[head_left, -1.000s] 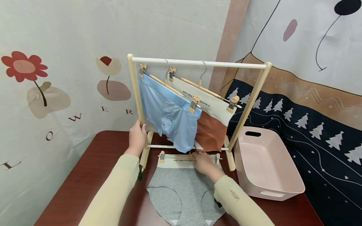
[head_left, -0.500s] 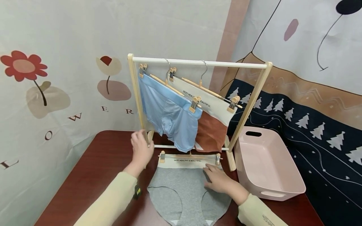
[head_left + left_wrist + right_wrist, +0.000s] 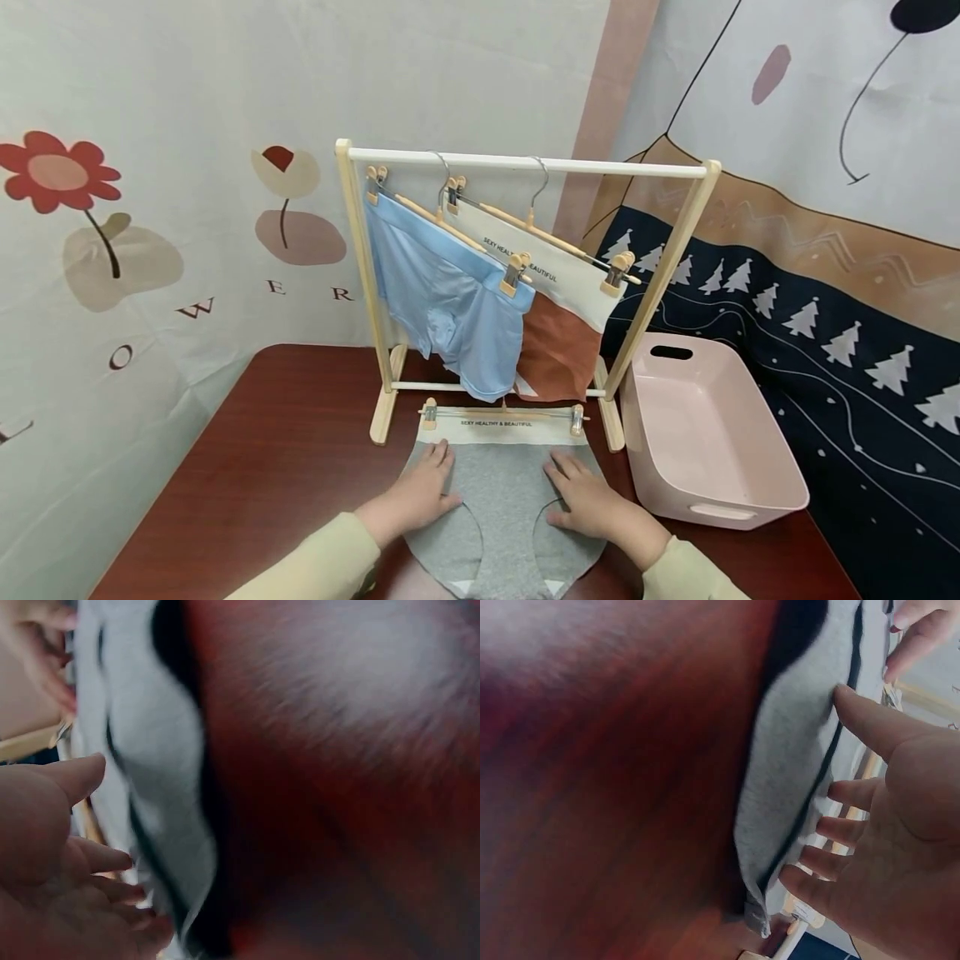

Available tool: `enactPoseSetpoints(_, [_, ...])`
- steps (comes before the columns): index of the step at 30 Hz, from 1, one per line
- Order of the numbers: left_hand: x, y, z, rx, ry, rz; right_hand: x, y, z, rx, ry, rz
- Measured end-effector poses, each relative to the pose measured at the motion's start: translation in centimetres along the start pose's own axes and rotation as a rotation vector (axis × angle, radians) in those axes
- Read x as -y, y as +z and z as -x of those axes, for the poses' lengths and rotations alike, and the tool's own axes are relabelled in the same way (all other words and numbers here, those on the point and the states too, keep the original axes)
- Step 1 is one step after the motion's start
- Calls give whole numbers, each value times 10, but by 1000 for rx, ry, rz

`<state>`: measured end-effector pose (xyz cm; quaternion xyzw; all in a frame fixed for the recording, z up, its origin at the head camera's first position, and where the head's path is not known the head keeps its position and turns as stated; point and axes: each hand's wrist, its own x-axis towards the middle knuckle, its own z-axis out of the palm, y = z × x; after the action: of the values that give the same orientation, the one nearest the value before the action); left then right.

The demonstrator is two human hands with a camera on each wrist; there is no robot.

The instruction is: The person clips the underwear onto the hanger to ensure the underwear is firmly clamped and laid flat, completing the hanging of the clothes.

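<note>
Grey underpants [image 3: 506, 492] with a white lettered waistband lie flat on the table, their waistband clipped to a wooden clip hanger [image 3: 480, 414]. My left hand [image 3: 422, 492] rests on their left side, fingers spread and fairly straight. On the right side, my right hand [image 3: 588, 497] touches the cloth with its fingers extended. In the right wrist view, the fingertips of the right hand [image 3: 900, 802] meet the grey cloth [image 3: 795, 742]. The left wrist view is blurred, with the left hand [image 3: 60, 870] beside the fabric [image 3: 161, 750].
Behind stands a wooden clothes rack [image 3: 525, 162] with blue boxer shorts [image 3: 450, 300] and brown-and-white underpants [image 3: 558, 342] on clip hangers. A pink basin [image 3: 663, 492] stands at the right on the dark red table [image 3: 247, 467]. Printed cloth backdrops rise behind.
My left hand has let go of the rack's left post and come down onto the grey underpants. The right hand has moved from the hanger at the waistband to the cloth's right side.
</note>
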<state>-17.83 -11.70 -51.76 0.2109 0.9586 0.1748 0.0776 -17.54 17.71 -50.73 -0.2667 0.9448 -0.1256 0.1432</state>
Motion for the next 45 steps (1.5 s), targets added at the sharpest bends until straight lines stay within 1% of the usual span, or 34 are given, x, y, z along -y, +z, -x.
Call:
enactPoseSetpoints(2, [-1,5,1,20,-6,-53,2,0,1,8,14,-8])
enactPoseSetpoints(4, [-1,8,2,23,-8,-85,3,0,3,8,22,-12])
enactPoseSetpoints(6, [-2,10,3,32,-20,-82,3,0,5,1,22,-8])
enactPoseSetpoints(8, [-4,8,4,50,-27,-62,3,0,7,-3,21,-4])
enactPoseSetpoints(10, [-6,5,6,68,-32,-16,3,-1,8,1,18,0])
enactPoseSetpoints(12, [-7,0,8,56,-28,47,4,-2,8,24,22,7])
enactPoseSetpoints(14, [-5,-5,7,-13,-32,111,6,-6,4,43,33,11])
enactPoseSetpoints(15, [-3,-7,6,-62,-46,142,7,-8,1,40,36,12])
enactPoseSetpoints(17, [4,-12,1,-187,-93,178,12,-14,-9,9,31,25])
enactPoseSetpoints(19, [12,-16,-7,-293,-173,204,20,-19,-24,-54,11,48])
enactPoseSetpoints(20, [17,-18,-11,-329,-220,223,24,-21,-32,-89,-1,55])
enactPoseSetpoints(22, [26,-22,-19,-356,-306,249,34,-25,-51,-145,-31,48])
enactPoseSetpoints(24, [33,-23,-25,-343,-378,285,44,-27,-71,-174,-47,-2])
enactPoseSetpoints(26, [39,-24,-31,-324,-428,313,55,-28,-92,-193,-51,-79])
enactPoseSetpoints(29, [45,-21,-37,-302,-469,320,69,-26,-121,-226,-27,-142])
enactPoseSetpoints(33, [49,-19,-42,-275,-525,269,89,-18,-154,-234,93,-146])
enactPoseSetpoints(35, [51,-18,-44,-258,-563,247,98,-13,-168,-224,164,-173])
enactPoseSetpoints(37, [52,-17,-45,-251,-588,233,104,-9,-182,-213,220,-223])
enactPoseSetpoints(39, [53,-16,-46,-246,-600,225,109,-5,-193,-214,254,-259])
enactPoseSetpoints(42, [52,-16,-47,-240,-596,232,115,-1,-203,-225,264,-223])
enactPoseSetpoints(45, [50,-15,-48,-236,-592,238,119,1,-207,-256,239,-120])
